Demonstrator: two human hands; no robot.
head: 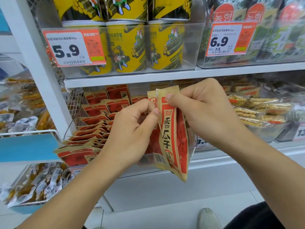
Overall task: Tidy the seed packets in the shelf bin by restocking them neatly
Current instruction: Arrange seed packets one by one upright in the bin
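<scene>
Packets [171, 134] hang upright between both hands, left grip [132, 128] and right grip [203, 109] pinching them.

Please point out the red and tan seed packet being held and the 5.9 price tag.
red and tan seed packet [171, 138], head view, printed front.
5.9 price tag [67, 50], head view, large digits.

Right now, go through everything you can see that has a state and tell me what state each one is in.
Left hand: pinching the held packets' upper edge.
Right hand: gripping the held packets near the top.
Held seed packets: upright, sealed, in front of the bin.
Binned seed packets: overlapping, leaning unevenly, some tilted.
Yellow tubs: upright, lidded, stacked in a clear bin.
</scene>
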